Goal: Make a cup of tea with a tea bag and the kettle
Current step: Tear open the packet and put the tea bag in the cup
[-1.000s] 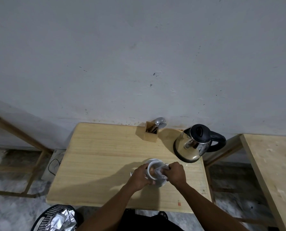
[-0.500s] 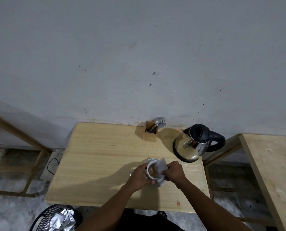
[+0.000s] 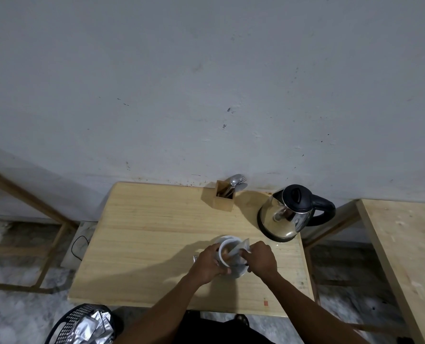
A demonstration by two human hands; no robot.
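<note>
A white cup (image 3: 226,247) stands on a white saucer (image 3: 238,272) near the front right of the wooden table (image 3: 152,244). My left hand (image 3: 207,265) wraps around the cup's left side. My right hand (image 3: 261,259) pinches a pale tea bag packet (image 3: 243,246) and holds it tilted over the cup's rim. The steel kettle (image 3: 284,217) with its black lid and handle stands behind the cup to the right, untouched.
A wooden holder (image 3: 224,199) with spoons and a fork stands at the table's back edge by the wall. A black basket (image 3: 82,324) of silver wrappers sits on the floor at front left. Another wooden table (image 3: 405,256) is on the right.
The packet in my right hand has lifted and tilted slightly above the cup's rim. My left hand has stayed on the cup. The kettle has not moved.
</note>
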